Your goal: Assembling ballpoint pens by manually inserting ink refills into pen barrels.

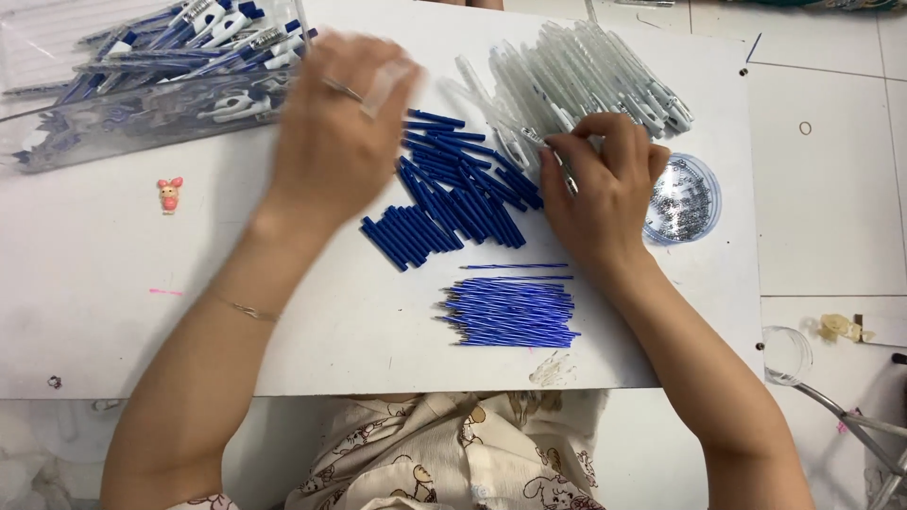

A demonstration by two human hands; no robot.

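Observation:
My left hand [335, 132] hovers blurred over the table's upper middle, just right of a clear bin of finished blue-and-white pens [161, 80], holding a clear pen piece between its fingers. My right hand [605, 184] rests at the near edge of a pile of clear pen barrels [586, 80], its fingertips pinched on a small clear and metal pen part. Between the hands lies a heap of dark blue pen grips [453, 203]. Below them sits a bundle of thin blue ink refills [510, 312].
A round clear lid holding small metal springs [685, 198] sits right of my right hand. A small pink figurine [170, 194] stands on the white table [113, 312] at left. A clear cup [786, 354] and metal legs are on the floor at right.

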